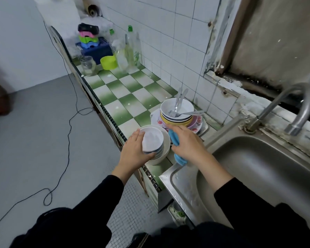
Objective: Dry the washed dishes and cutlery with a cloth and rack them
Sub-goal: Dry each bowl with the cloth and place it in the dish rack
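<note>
My left hand grips a small stack of white saucers from its left side; the stack sits in a cream bowl at the counter's front edge. My right hand holds a blue cloth just right of that bowl. Behind them stands a pile of plates and bowls, white bowl on top. Several forks and spoons lie in that top bowl.
A steel sink with a curved tap is on the right. Green-and-white checked counter stretches back to bottles, a glass jar, a yellow-green bowl and stacked coloured containers. A black cable lies on the grey floor.
</note>
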Available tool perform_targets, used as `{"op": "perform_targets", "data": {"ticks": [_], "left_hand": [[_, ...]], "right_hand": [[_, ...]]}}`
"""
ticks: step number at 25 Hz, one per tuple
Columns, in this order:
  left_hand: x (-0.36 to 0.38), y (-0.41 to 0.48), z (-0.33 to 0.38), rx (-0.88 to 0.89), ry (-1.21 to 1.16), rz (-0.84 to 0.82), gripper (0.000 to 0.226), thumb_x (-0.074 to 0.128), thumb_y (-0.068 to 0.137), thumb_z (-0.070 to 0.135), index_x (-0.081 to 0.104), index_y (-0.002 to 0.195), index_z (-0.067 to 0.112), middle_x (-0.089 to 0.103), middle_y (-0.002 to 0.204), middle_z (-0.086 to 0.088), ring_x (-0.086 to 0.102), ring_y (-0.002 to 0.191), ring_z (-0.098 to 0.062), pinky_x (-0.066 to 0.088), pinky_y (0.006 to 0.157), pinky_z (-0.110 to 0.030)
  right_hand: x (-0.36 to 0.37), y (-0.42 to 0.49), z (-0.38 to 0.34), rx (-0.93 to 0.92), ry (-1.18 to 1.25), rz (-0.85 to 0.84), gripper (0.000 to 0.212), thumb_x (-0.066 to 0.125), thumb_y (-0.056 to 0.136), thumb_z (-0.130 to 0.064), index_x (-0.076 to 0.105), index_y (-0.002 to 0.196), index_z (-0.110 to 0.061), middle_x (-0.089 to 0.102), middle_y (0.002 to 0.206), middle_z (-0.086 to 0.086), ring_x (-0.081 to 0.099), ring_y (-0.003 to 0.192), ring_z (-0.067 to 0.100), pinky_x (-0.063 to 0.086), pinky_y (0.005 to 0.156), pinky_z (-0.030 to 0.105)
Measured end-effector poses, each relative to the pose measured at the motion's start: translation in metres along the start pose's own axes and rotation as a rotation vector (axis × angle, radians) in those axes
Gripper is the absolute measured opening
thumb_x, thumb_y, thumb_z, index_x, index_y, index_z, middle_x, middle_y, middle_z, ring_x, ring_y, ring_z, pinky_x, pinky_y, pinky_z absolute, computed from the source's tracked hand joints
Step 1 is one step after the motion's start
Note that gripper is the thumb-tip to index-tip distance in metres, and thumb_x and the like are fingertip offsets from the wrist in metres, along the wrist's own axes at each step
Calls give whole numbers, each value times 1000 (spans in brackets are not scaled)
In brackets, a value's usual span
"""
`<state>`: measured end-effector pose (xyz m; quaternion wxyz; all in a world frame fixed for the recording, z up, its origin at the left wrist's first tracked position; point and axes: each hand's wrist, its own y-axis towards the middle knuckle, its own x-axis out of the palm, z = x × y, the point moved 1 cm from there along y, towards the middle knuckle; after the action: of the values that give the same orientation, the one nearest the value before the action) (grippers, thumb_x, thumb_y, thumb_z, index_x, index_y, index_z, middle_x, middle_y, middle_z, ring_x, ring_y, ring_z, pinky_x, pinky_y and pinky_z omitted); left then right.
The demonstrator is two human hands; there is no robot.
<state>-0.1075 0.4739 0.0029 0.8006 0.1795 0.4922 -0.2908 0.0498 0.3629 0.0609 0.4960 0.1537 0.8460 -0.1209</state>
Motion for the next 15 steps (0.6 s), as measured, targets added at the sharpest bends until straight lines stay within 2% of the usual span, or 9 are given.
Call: {"op": "perform_targets", "data": {"ticks": [5, 11, 13, 15], "left_hand": [[1, 27, -20, -27, -69, -102, 109, 80, 70, 51, 20, 152, 12, 18, 160, -6, 16, 147, -20, 13, 118, -31], [11, 51, -38, 47, -160, -289, 129, 87, 57, 53, 11, 154, 14, 13, 161, -2, 12, 147, -17, 11, 118, -29], [12, 54, -41, 61, -214, -293, 131, 88, 52, 55, 14, 153, 16, 20, 158, -2, 18, 144, -19, 17, 119, -32], [13, 54, -42, 93, -255, -252, 132, 81, 44, 64, 20, 152, 20, 30, 150, -4, 28, 138, -22, 27, 115, -38]], "right_hand": [[15, 31, 5, 17, -37, -95, 76, 69, 84, -14, 33, 148, -33, 39, 148, -8, 44, 131, 17, 45, 101, 38], [34, 51, 12, 106, -82, -189, 74, 68, 84, -15, 35, 148, -28, 42, 148, -5, 44, 132, 20, 43, 103, 39], [39, 57, 13, 131, -67, -224, 73, 69, 82, -14, 37, 147, -28, 47, 144, -2, 46, 129, 21, 45, 102, 41], [44, 62, 14, 161, -11, -231, 73, 70, 81, -12, 40, 146, -26, 48, 143, -1, 46, 129, 22, 44, 103, 41]]}}
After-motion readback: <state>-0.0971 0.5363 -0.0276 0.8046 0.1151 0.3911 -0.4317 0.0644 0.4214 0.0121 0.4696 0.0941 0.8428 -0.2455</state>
